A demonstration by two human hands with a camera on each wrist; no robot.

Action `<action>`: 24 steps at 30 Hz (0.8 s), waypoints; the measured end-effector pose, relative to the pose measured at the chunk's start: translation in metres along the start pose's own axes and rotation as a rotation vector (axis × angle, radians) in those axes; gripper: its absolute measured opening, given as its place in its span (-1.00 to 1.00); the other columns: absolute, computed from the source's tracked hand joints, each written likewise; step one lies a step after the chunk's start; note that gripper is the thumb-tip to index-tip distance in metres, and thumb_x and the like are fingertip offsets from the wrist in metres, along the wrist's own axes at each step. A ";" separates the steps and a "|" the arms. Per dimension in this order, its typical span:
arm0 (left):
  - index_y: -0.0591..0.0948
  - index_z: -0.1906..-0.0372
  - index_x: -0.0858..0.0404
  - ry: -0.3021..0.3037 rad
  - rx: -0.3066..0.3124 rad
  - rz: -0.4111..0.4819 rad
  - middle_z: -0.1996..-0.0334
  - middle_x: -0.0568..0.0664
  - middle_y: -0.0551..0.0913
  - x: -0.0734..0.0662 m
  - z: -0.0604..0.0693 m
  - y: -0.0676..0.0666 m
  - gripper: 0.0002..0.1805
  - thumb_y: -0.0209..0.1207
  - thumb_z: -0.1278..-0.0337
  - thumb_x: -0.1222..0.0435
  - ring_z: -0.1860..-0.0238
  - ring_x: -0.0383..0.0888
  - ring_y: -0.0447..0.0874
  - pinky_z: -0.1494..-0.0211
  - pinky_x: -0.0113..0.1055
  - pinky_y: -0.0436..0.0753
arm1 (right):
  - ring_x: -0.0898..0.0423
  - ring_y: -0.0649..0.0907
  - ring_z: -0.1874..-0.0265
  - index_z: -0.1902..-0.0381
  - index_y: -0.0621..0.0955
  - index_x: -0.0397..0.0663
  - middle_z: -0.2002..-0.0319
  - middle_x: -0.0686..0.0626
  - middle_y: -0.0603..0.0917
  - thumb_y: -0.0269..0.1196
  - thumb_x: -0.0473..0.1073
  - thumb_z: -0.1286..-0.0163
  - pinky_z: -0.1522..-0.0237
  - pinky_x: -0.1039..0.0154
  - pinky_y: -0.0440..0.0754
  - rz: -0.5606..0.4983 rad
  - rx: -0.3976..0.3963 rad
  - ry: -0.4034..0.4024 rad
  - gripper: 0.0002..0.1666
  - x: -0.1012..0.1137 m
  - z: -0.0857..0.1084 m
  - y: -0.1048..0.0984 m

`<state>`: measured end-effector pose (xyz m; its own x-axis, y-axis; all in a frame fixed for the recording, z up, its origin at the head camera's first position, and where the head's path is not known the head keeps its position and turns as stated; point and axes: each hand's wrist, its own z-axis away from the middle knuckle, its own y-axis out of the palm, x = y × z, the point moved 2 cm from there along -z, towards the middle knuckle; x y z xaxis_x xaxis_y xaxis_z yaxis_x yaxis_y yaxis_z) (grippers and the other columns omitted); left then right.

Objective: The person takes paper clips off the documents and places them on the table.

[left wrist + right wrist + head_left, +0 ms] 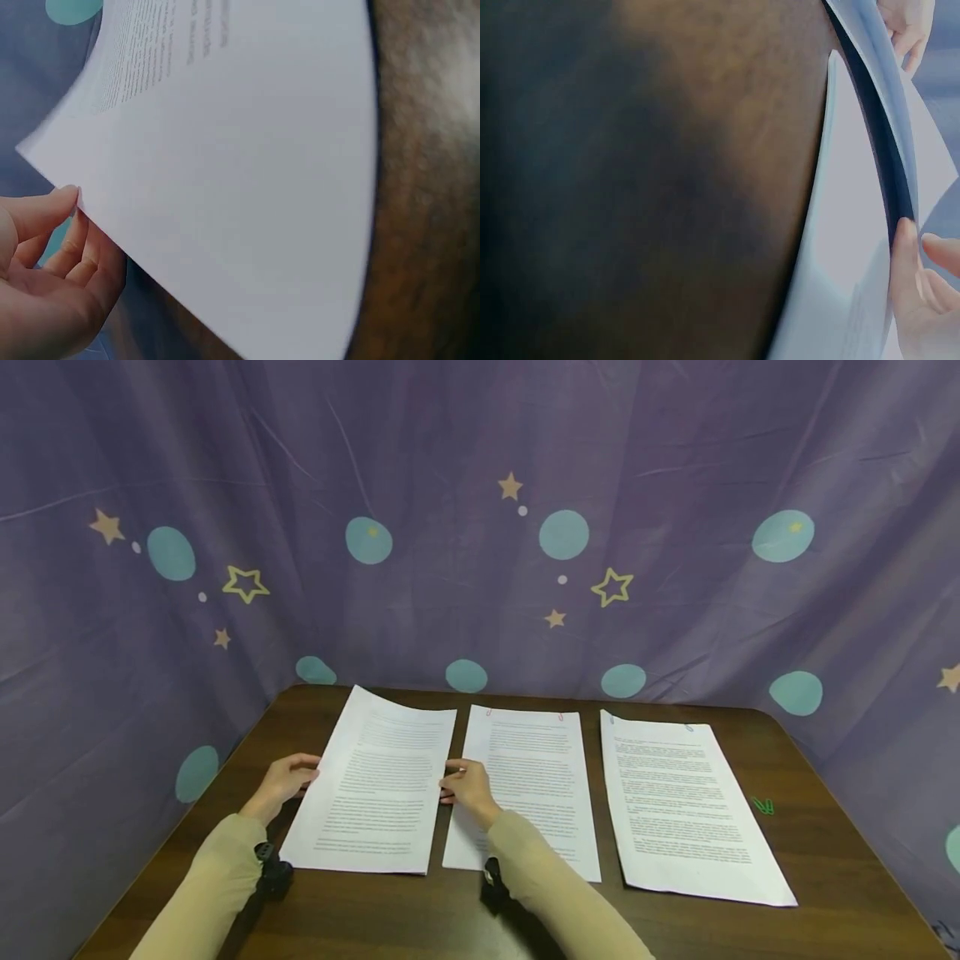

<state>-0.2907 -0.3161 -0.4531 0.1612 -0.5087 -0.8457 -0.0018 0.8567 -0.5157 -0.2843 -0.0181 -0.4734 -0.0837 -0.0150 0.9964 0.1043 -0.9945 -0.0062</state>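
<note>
A printed paper stack (pixel 382 777) at the left of the table is held by its two long sides, its far part curving up. My left hand (pixel 287 779) pinches its left edge between thumb and fingers; the left wrist view shows the hand (pixel 64 266) at that edge, near a raised corner. On the opposite side my right hand (pixel 468 787) pinches the right edge, over the middle paper stack (pixel 532 785). In the right wrist view, the right hand's index finger (pixel 904 262) lies under the held paper. Two pinkish paper clips (pixel 560 717) sit on the middle stack's top edge.
A third printed stack (pixel 690 810) lies at the right with two bluish paper clips (pixel 689 727) on its top edge. Loose green paper clips (pixel 763 806) lie beside it on the brown wooden table (pixel 840 877). A purple patterned curtain (pixel 465 460) hangs behind the table.
</note>
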 end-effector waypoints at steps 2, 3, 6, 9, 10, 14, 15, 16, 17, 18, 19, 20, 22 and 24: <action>0.35 -0.04 0.55 0.001 -0.002 0.015 0.29 0.20 0.58 -0.001 0.000 -0.001 -0.63 -0.01 -0.13 0.43 0.43 -0.22 0.54 0.46 -0.42 0.52 | -0.03 0.63 0.64 0.05 0.45 -0.51 0.47 -0.36 0.60 0.12 -0.57 -0.06 0.55 0.19 0.62 0.024 0.007 -0.022 -0.59 0.003 0.003 -0.002; 0.36 -0.03 0.56 0.006 -0.010 0.014 0.28 0.21 0.58 -0.001 0.000 -0.001 -0.62 0.00 -0.12 0.43 0.43 -0.22 0.54 0.45 -0.42 0.53 | -0.06 0.63 0.61 0.07 0.46 -0.52 0.47 -0.34 0.60 0.13 -0.57 -0.06 0.55 0.19 0.62 0.046 0.011 -0.030 -0.60 0.005 0.004 -0.003; 0.35 -0.02 0.59 0.039 -0.043 0.001 0.23 0.31 0.56 -0.001 -0.002 -0.003 -0.60 0.02 -0.10 0.42 0.41 -0.16 0.55 0.39 -0.34 0.55 | -0.12 0.64 0.55 0.10 0.48 -0.51 0.46 -0.30 0.59 0.14 -0.54 -0.07 0.52 0.21 0.63 0.114 0.029 -0.055 -0.64 0.011 0.008 -0.006; 0.40 0.01 0.56 0.089 -0.100 -0.012 0.16 0.33 0.54 0.008 -0.012 -0.001 -0.61 0.05 -0.09 0.37 0.37 -0.14 0.55 0.36 -0.29 0.54 | -0.13 0.64 0.50 0.12 0.49 -0.51 0.40 -0.30 0.59 0.15 -0.51 -0.09 0.48 0.23 0.63 0.167 0.068 -0.075 -0.66 0.018 0.012 -0.013; 0.41 0.02 0.54 0.111 -0.110 -0.007 0.18 0.30 0.55 0.012 -0.017 0.000 -0.60 0.07 -0.10 0.34 0.37 -0.16 0.55 0.36 -0.29 0.53 | -0.14 0.64 0.48 0.12 0.49 -0.51 0.38 -0.32 0.59 0.15 -0.51 -0.10 0.47 0.23 0.63 0.176 0.085 -0.085 -0.67 0.020 0.014 -0.015; 0.48 0.09 0.45 0.201 -0.094 0.085 0.31 0.10 0.59 0.014 -0.028 0.011 -0.62 0.14 -0.05 0.25 0.43 -0.24 0.51 0.44 -0.37 0.50 | -0.22 0.62 0.40 0.13 0.48 -0.55 0.32 -0.38 0.56 0.15 -0.50 -0.11 0.39 0.12 0.62 0.202 0.157 -0.133 -0.68 0.035 0.026 -0.028; 0.49 0.09 0.46 0.214 -0.076 0.098 0.32 0.11 0.59 0.006 -0.024 0.015 -0.62 0.14 -0.04 0.26 0.43 -0.24 0.51 0.43 -0.37 0.50 | -0.25 0.61 0.38 0.13 0.48 -0.56 0.32 -0.41 0.56 0.13 -0.50 -0.12 0.36 0.08 0.62 0.206 0.169 -0.141 -0.69 0.040 0.029 -0.031; 0.48 0.09 0.48 0.227 -0.052 0.114 0.34 0.12 0.59 -0.003 -0.019 0.018 -0.61 0.13 -0.03 0.27 0.44 -0.23 0.51 0.44 -0.36 0.51 | -0.27 0.60 0.37 0.13 0.48 -0.57 0.32 -0.42 0.55 0.13 -0.51 -0.12 0.35 0.04 0.61 0.217 0.179 -0.152 -0.69 0.044 0.033 -0.035; 0.48 0.09 0.51 0.233 -0.036 0.126 0.34 0.16 0.60 -0.013 -0.014 0.023 -0.62 0.12 -0.01 0.31 0.44 -0.21 0.53 0.43 -0.35 0.53 | -0.29 0.59 0.36 0.13 0.47 -0.58 0.32 -0.44 0.54 0.12 -0.51 -0.12 0.33 0.01 0.60 0.230 0.186 -0.161 -0.69 0.048 0.036 -0.039; 0.48 0.10 0.53 0.237 -0.020 0.133 0.34 0.21 0.60 -0.024 -0.008 0.027 -0.63 0.11 -0.01 0.35 0.45 -0.19 0.54 0.43 -0.34 0.54 | -0.31 0.58 0.36 0.13 0.47 -0.59 0.31 -0.45 0.54 0.11 -0.51 -0.12 0.32 -0.02 0.59 0.240 0.190 -0.170 -0.69 0.051 0.038 -0.043; 0.47 0.08 0.55 0.236 0.000 0.130 0.32 0.26 0.59 -0.035 -0.003 0.032 -0.63 0.09 -0.01 0.38 0.44 -0.17 0.55 0.40 -0.32 0.56 | -0.32 0.58 0.35 0.13 0.46 -0.60 0.31 -0.46 0.54 0.10 -0.51 -0.12 0.31 -0.04 0.58 0.247 0.193 -0.173 -0.69 0.053 0.040 -0.047; 0.43 0.06 0.59 0.221 0.011 0.093 0.29 0.31 0.58 -0.045 0.002 0.037 -0.62 0.07 -0.02 0.39 0.41 -0.15 0.56 0.36 -0.28 0.57 | -0.29 0.58 0.35 0.13 0.47 -0.59 0.31 -0.45 0.54 0.11 -0.51 -0.13 0.32 -0.02 0.59 0.262 0.191 -0.183 -0.69 0.052 0.039 -0.052; 0.41 0.05 0.61 0.224 0.036 0.086 0.27 0.34 0.57 -0.058 0.008 0.046 -0.63 0.04 -0.04 0.43 0.40 -0.15 0.57 0.32 -0.24 0.58 | -0.22 0.60 0.37 0.13 0.48 -0.56 0.31 -0.40 0.56 0.13 -0.48 -0.14 0.34 0.03 0.60 0.291 0.181 -0.197 -0.69 0.046 0.036 -0.060; 0.40 0.03 0.61 0.219 0.056 0.082 0.24 0.35 0.56 -0.067 0.010 0.055 -0.63 0.04 -0.06 0.45 0.37 -0.13 0.57 0.27 -0.17 0.58 | -0.17 0.62 0.37 0.13 0.50 -0.52 0.31 -0.36 0.58 0.15 -0.46 -0.14 0.36 0.06 0.61 0.312 0.166 -0.203 -0.69 0.039 0.032 -0.069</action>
<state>-0.2917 -0.2339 -0.4233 -0.0553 -0.4384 -0.8971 0.0493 0.8961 -0.4410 -0.2631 0.0533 -0.4317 0.1730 -0.2757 0.9455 0.2537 -0.9151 -0.3133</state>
